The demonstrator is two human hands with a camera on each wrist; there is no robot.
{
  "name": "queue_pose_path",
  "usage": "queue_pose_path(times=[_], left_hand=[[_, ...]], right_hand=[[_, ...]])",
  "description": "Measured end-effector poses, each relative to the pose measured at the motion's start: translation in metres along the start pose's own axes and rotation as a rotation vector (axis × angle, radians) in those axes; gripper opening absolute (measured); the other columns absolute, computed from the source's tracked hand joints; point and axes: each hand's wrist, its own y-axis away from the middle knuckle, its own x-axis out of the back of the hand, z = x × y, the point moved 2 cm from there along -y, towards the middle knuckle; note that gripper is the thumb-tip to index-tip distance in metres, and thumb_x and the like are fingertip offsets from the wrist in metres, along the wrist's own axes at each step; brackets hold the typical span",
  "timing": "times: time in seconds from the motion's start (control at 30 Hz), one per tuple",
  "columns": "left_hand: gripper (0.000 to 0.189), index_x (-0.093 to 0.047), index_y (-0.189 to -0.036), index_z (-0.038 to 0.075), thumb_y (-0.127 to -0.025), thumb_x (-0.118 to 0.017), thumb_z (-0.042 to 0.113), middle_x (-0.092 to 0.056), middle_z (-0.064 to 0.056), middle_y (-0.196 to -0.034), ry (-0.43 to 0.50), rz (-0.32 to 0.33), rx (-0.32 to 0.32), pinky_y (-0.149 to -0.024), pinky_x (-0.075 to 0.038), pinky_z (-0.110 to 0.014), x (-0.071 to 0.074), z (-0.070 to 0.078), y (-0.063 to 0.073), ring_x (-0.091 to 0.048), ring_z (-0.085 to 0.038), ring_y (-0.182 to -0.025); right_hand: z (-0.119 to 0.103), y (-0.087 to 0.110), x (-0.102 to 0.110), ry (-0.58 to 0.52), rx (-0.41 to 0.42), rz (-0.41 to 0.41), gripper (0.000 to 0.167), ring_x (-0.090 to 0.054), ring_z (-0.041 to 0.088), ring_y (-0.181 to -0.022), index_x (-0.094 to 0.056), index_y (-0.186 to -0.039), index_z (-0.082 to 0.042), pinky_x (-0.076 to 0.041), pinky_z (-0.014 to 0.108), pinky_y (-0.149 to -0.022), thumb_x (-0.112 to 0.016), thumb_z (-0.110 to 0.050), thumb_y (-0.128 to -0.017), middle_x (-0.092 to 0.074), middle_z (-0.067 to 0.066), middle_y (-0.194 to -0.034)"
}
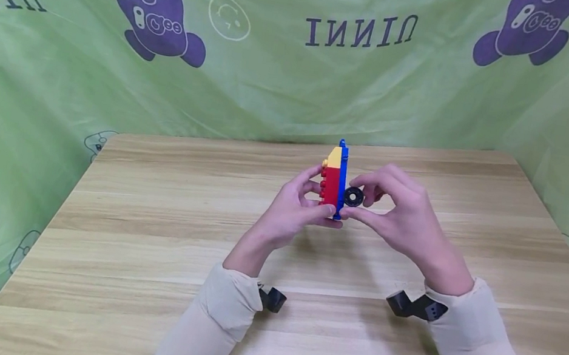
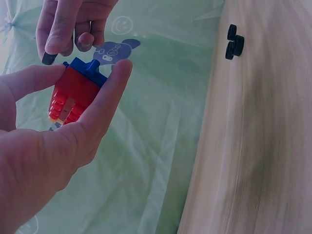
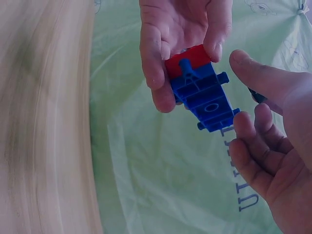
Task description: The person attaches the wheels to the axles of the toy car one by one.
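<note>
My left hand [image 1: 288,209] grips a toy car body. The body has a red studded brick [image 1: 331,187] and a yellow sloped brick [image 1: 334,157] on a blue wheel base [image 1: 342,177]. It stands on end, studs toward my left palm and underside toward the right. Bare axle stubs stick out from the base's underside [image 3: 204,100] in the right wrist view. My right hand [image 1: 401,210] pinches a black wheel [image 1: 360,198] between thumb and fingers, close beside the blue base. Only a dark edge of that wheel [image 2: 48,58] shows in the left wrist view.
Three black wheels [image 2: 239,45] sit together on the wooden table [image 2: 278,146] in the left wrist view. Green printed cloth [image 1: 254,87] hangs behind and at both sides of the table. A black camera is strapped to each wrist, over beige sleeves.
</note>
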Motion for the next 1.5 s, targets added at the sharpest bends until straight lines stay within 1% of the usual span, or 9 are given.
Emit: queue_pose_path(times=[0.1,0.3,0.47,0.63,0.77,1.0,1.2,1.3,1.5], left_hand=[[0.082,-0.025,-0.159,0.013,-0.09,-0.063,-0.014,-0.05,-0.018,-0.125,-0.002,0.003,-0.001,-0.091,-0.053,-0.063,0.0,0.001,0.0,-0.073,-0.024,-0.092],[0.082,-0.025,-0.158,0.013,-0.09,-0.062,-0.015,-0.05,-0.018,-0.124,-0.005,0.014,0.003,-0.089,-0.055,-0.06,0.0,-0.001,0.0,-0.073,-0.023,-0.091],[0.083,-0.024,-0.159,0.012,-0.09,-0.061,-0.016,-0.05,-0.016,-0.122,0.006,0.022,0.011,-0.09,-0.054,-0.062,0.003,-0.002,-0.001,-0.072,-0.023,-0.09],[0.082,-0.025,-0.158,0.012,-0.09,-0.062,-0.015,-0.051,-0.016,-0.123,0.004,0.03,-0.004,-0.085,-0.058,-0.056,0.004,-0.001,-0.003,-0.071,-0.023,-0.093],[0.081,-0.025,-0.158,0.011,-0.091,-0.06,-0.016,-0.05,-0.016,-0.123,0.018,0.014,-0.011,-0.083,-0.06,-0.051,0.003,-0.002,-0.004,-0.071,-0.021,-0.09],[0.079,-0.024,-0.157,0.009,-0.091,-0.057,-0.017,-0.051,-0.016,-0.121,0.039,0.013,-0.012,-0.084,-0.06,-0.049,0.003,-0.006,-0.005,-0.071,-0.019,-0.087],[0.078,-0.025,-0.157,0.009,-0.09,-0.056,-0.015,-0.051,-0.013,-0.114,0.019,0.04,-0.014,-0.088,-0.058,-0.052,0.003,-0.004,-0.003,-0.074,-0.023,-0.089],[0.077,-0.026,-0.156,0.008,-0.09,-0.055,-0.015,-0.051,-0.014,-0.114,0.016,0.033,-0.015,-0.089,-0.058,-0.052,0.003,-0.004,-0.002,-0.074,-0.023,-0.089],[0.076,-0.026,-0.155,0.007,-0.089,-0.055,-0.015,-0.052,-0.014,-0.115,0.018,0.026,-0.032,-0.088,-0.059,-0.05,0.001,-0.007,-0.002,-0.072,-0.017,-0.084]], right_hand=[[-0.001,-0.001,0.001,0.011,-0.001,0.001,0.051,-0.052,0.01,-0.075,-0.072,-0.105,-0.002,-0.047,0.009,-0.073,-0.094,0.002,-0.059,-0.057,0.003,-0.082],[-0.001,0.001,0.002,0.021,0.0,-0.006,0.051,-0.052,0.01,-0.076,-0.071,-0.106,-0.002,-0.047,0.009,-0.073,-0.094,0.002,-0.06,-0.058,0.003,-0.084],[0.0,0.0,0.0,0.022,0.022,0.001,0.055,-0.053,0.01,-0.075,-0.071,-0.106,-0.002,-0.047,0.01,-0.072,-0.095,0.003,-0.056,-0.058,0.003,-0.084],[0.001,0.0,-0.002,0.001,0.036,0.016,0.053,-0.052,0.011,-0.074,-0.071,-0.105,-0.004,-0.046,0.011,-0.071,-0.095,0.002,-0.057,-0.061,0.002,-0.086],[0.001,0.0,-0.005,0.008,0.043,0.016,0.052,-0.052,0.011,-0.074,-0.072,-0.103,-0.004,-0.046,0.012,-0.071,-0.095,0.002,-0.057,-0.061,0.001,-0.085],[0.003,0.002,-0.012,0.016,0.028,-0.021,0.047,-0.053,0.01,-0.075,-0.071,-0.1,-0.003,-0.047,0.011,-0.072,-0.094,0.001,-0.06,-0.06,0.003,-0.084],[0.005,0.003,-0.015,0.0,0.019,-0.043,0.046,-0.055,0.01,-0.073,-0.07,-0.1,-0.003,-0.048,0.01,-0.07,-0.094,0.0,-0.061,-0.059,0.004,-0.084],[0.005,0.004,-0.016,-0.002,0.016,-0.044,0.046,-0.055,0.01,-0.072,-0.069,-0.1,-0.002,-0.048,0.01,-0.069,-0.094,0.0,-0.061,-0.059,0.003,-0.084],[0.004,0.005,-0.015,0.008,-0.007,-0.054,0.045,-0.055,0.01,-0.072,-0.069,-0.1,-0.003,-0.048,0.01,-0.068,-0.093,0.0,-0.063,-0.059,0.005,-0.085]])
